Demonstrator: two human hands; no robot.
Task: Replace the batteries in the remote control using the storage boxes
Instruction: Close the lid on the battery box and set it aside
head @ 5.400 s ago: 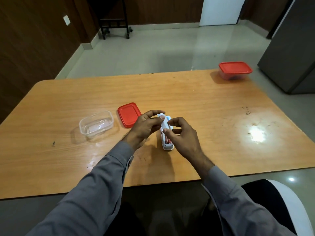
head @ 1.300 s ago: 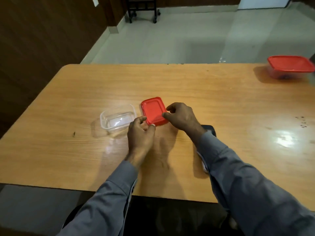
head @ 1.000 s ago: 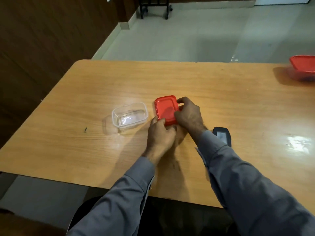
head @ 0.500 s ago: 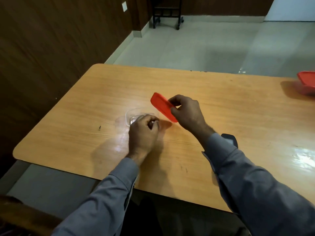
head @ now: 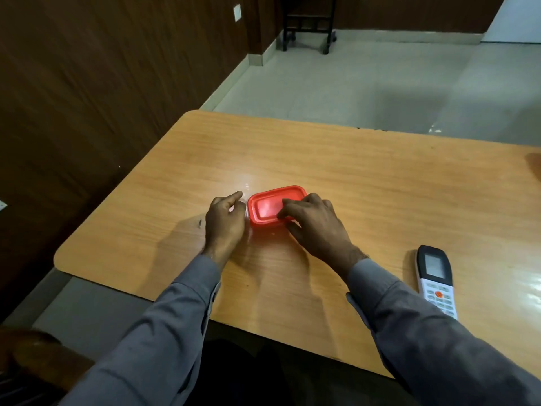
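A small clear storage box with a red lid (head: 268, 206) on top sits on the wooden table (head: 366, 177). My right hand (head: 314, 227) rests on the lid's near right corner, fingers on top and thumb at the box's side. My left hand (head: 224, 222) holds the box's left end, fingers curled against its clear wall. The white remote control (head: 436, 281) lies face up, screen and buttons showing, at the right near the table's front edge, beside my right sleeve. The box's contents are hidden.
The table's left edge and rounded front-left corner (head: 63, 257) are close to the box. A dark wooden wall runs along the left. A dark metal stand (head: 307, 24) is on the tiled floor far behind. A red patch shows at the table's far right edge.
My right hand has brought the red lid down from a tilted, lifted hold onto the clear box. My left hand stays at the box's left end. The view has swung left.
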